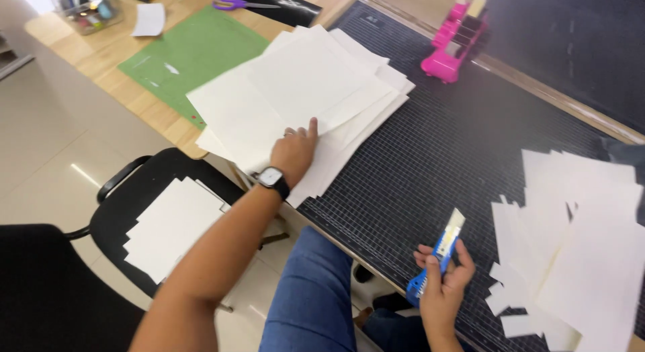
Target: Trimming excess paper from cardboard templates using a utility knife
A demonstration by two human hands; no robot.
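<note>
Blue denim knees sit below the near edge of the black gridded cutting mat, so the person works seated close to it. The right hand grasps a blue utility knife, fingers wrapped round its body, blade end pointing up and away from the paper. Cut white pieces lie heaped at the mat's right edge. The left hand presses flat, fingers spread, on the near corner of a fanned stack of white sheets overhanging the mat's left edge, steadying it. More sheets rest on a black chair. Farther off lie a green mat, purple scissors and a pink tool.
</note>
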